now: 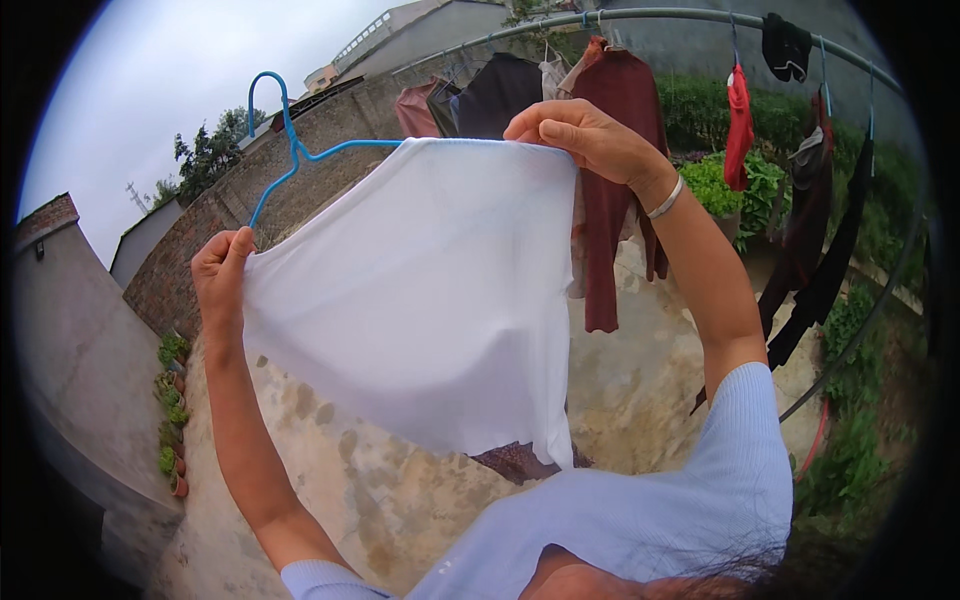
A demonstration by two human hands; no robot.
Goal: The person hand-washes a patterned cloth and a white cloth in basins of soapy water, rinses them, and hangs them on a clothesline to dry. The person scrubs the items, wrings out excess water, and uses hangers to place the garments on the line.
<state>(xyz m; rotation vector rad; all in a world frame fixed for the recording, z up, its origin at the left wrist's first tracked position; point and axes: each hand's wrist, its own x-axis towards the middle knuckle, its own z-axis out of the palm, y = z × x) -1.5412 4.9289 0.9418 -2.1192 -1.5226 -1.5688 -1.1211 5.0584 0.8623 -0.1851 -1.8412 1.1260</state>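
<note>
A white garment (430,280), its exact kind hard to make out, hangs stretched in front of me from a blue clothes hanger (295,140). The hanger is tilted, and its hook rises free at the upper left. My left hand (222,265) is closed at the hanger's left end, pinching the garment's edge against it. At the other end, my right hand (590,140), with a silver bangle on the wrist, grips the garment's top corner over the hanger arm. The cloth hides that end of the hanger and part of the right fingers.
A curved metal pole (680,14) crosses overhead with several clothes on it, among them a maroon garment (610,190) and a red one (738,130). Potted plants (172,410) line the left wall. Concrete ground (330,500) lies below, greenery at right.
</note>
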